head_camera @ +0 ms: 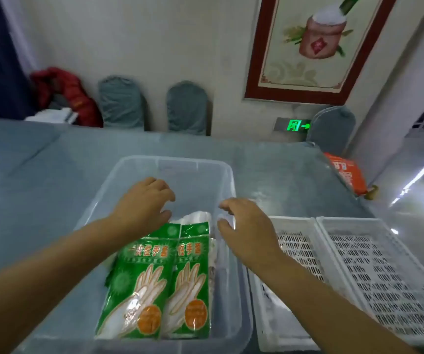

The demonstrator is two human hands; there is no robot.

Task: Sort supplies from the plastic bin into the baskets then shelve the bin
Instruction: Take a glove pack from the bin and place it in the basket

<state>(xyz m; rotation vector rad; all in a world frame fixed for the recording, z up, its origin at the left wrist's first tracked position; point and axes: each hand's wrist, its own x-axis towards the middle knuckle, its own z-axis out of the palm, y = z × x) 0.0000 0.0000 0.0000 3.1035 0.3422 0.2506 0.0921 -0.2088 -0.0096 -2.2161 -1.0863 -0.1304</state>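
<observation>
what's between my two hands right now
In the head view, the gap between the left hand and right hand shows the clear bin's bare inside, with the glove packets' top ends and white wrapping just below.

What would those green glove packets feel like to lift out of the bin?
The glove packets look like thin glossy film, so probably floppy and a little slippery. They lie flat in the bin, so likely light and unlikely to roll. Two lie side by side; one may slide off the other.
</observation>
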